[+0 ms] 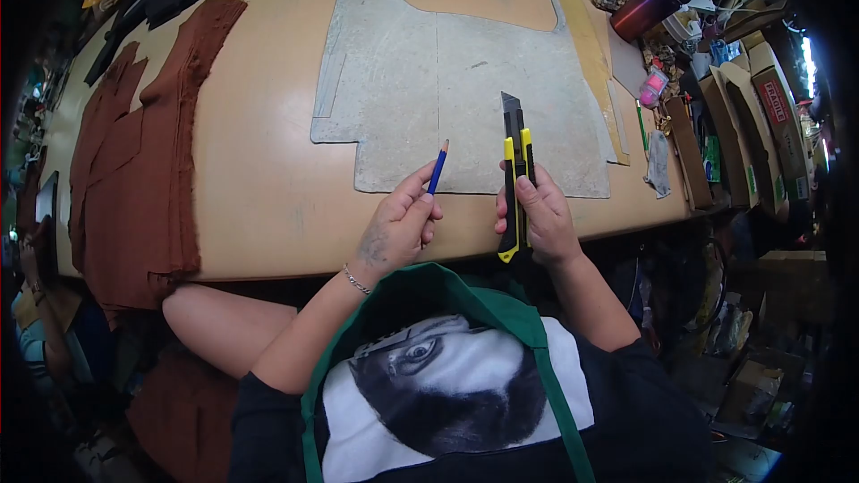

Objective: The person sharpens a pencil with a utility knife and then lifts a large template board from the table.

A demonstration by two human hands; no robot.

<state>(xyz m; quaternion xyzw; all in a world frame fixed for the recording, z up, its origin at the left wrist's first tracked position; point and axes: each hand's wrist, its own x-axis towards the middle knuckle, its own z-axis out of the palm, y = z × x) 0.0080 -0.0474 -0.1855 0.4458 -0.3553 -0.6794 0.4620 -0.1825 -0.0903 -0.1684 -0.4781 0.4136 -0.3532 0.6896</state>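
Between thumb and fingers, my left hand holds a blue pencil, its bare wooden tip pointing up. A black and yellow utility knife stands upright in my right hand, with its blade extended at the top and my thumb against its body. Both hands are above the table's front edge. Just beyond them lies a large grey pattern sheet, with a straight line drawn down it and a curved cutout along its far side.
Stacked rust-brown fabric covers the table's left side and hangs over its edge. A yellowish pattern strip lies by the grey sheet. Farther right are a purple bottle and cardboard boxes. Another person's arm shows at far left.
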